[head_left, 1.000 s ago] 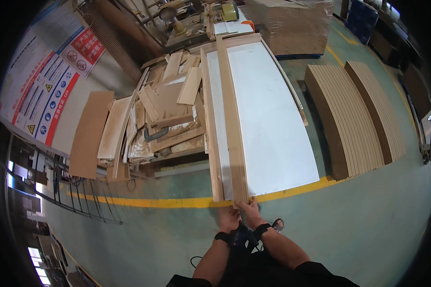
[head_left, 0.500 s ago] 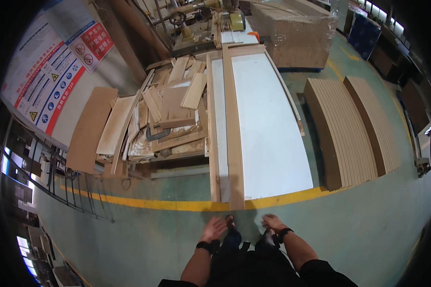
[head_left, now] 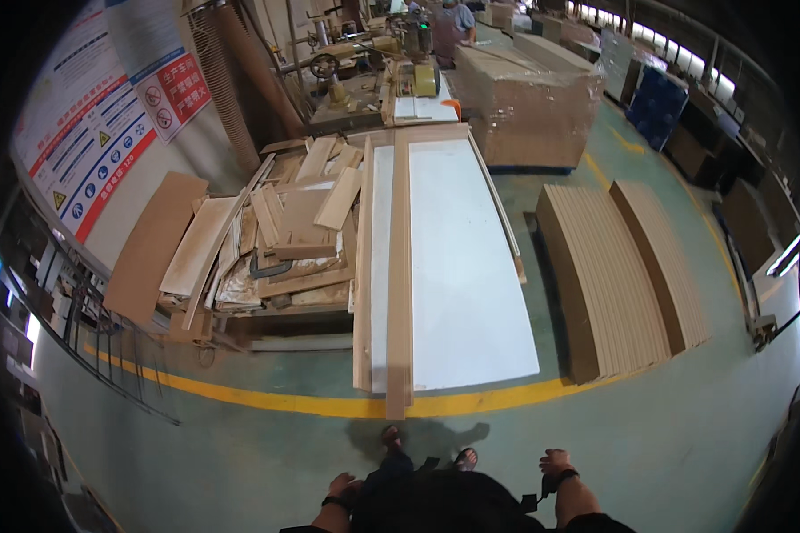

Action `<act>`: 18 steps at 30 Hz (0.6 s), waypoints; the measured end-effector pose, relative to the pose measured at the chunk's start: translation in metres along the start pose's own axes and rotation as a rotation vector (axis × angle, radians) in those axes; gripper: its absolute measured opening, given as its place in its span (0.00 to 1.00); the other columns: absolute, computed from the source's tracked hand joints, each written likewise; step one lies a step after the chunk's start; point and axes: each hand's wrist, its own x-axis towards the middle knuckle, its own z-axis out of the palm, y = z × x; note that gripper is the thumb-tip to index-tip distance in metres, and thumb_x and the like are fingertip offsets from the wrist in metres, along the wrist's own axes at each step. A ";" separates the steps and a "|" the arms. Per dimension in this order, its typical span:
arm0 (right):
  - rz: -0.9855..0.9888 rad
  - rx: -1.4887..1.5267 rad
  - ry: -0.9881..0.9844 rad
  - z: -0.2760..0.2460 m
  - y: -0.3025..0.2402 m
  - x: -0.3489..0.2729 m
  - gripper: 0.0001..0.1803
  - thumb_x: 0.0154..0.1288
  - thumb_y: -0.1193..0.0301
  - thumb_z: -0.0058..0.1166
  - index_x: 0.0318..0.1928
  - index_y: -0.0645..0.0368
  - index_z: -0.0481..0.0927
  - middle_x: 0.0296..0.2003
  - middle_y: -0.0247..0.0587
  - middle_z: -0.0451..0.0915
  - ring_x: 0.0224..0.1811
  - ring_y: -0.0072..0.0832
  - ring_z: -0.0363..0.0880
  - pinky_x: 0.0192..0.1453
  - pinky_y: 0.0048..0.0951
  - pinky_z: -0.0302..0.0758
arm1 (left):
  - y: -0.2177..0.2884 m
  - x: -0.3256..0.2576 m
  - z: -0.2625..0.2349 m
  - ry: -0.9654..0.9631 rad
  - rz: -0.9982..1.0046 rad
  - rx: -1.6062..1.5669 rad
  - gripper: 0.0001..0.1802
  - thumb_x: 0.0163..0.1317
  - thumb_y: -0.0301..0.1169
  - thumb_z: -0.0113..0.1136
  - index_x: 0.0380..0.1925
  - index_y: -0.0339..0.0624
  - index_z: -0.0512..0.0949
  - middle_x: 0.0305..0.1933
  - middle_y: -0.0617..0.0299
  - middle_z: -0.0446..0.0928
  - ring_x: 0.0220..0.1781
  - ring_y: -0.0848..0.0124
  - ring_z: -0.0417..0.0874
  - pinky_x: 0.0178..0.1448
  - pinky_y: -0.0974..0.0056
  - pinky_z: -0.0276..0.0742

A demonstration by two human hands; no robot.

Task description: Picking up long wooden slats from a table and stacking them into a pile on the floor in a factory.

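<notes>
A long narrow wooden strip [head_left: 399,266] lies lengthwise on a stack of large white panels [head_left: 467,266], its near end sticking out over the yellow floor line [head_left: 267,401]. My left hand [head_left: 340,487] and my right hand [head_left: 556,463] hang low at my sides near the picture's lower edge, away from the strip. Both hands hold nothing. My feet [head_left: 422,444] stand on the green floor just short of the strip's end.
A heap of wood offcuts [head_left: 284,240] lies left of the panels. Two rows of brown boards on edge [head_left: 622,275] stand to the right. A wrapped pallet [head_left: 524,102], a sawing machine [head_left: 409,84] and a person [head_left: 458,22] are at the back. A metal rack [head_left: 71,311] runs along the left.
Both my hands have let go of the strip's near end and dropped back to my sides. I have stepped back from the panel stack; the strip stays lying on it.
</notes>
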 end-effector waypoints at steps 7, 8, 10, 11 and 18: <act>0.049 -0.044 0.079 0.063 -0.025 -0.014 0.15 0.66 0.62 0.55 0.48 0.57 0.78 0.33 0.40 0.82 0.30 0.28 0.81 0.32 0.30 0.78 | 0.082 0.023 -0.035 -0.323 -0.111 -1.393 0.37 0.71 0.59 0.41 0.64 0.36 0.64 0.60 0.41 0.74 0.60 0.48 0.76 0.62 0.46 0.72; 0.001 -0.064 0.139 0.085 -0.042 -0.026 0.16 0.67 0.62 0.54 0.50 0.59 0.77 0.34 0.41 0.82 0.31 0.30 0.81 0.33 0.31 0.79 | 0.106 0.020 -0.044 -0.215 -0.060 -1.406 0.42 0.70 0.62 0.39 0.68 0.37 0.60 0.65 0.43 0.70 0.65 0.48 0.71 0.67 0.45 0.68; -0.109 -0.052 -0.017 0.128 -0.073 -0.045 0.21 0.69 0.63 0.51 0.56 0.62 0.74 0.38 0.45 0.83 0.35 0.34 0.82 0.36 0.36 0.80 | 0.156 0.006 -0.060 -0.309 -0.033 -1.489 0.46 0.68 0.66 0.37 0.71 0.38 0.56 0.70 0.45 0.63 0.70 0.49 0.65 0.69 0.42 0.62; -0.131 -0.041 -0.062 0.148 -0.086 -0.050 0.21 0.69 0.61 0.51 0.55 0.63 0.74 0.38 0.45 0.83 0.34 0.33 0.82 0.36 0.34 0.80 | 0.181 -0.003 -0.066 -0.206 -0.099 -1.601 0.51 0.66 0.69 0.36 0.74 0.39 0.51 0.75 0.46 0.57 0.74 0.49 0.59 0.71 0.39 0.57; -0.345 -0.308 -0.182 0.228 -0.101 -0.040 0.19 0.68 0.60 0.53 0.50 0.62 0.79 0.35 0.41 0.84 0.32 0.26 0.81 0.35 0.28 0.78 | 0.286 -0.031 -0.062 -0.217 -0.355 -1.762 0.55 0.58 0.77 0.29 0.74 0.47 0.50 0.74 0.48 0.53 0.67 0.45 0.60 0.67 0.34 0.54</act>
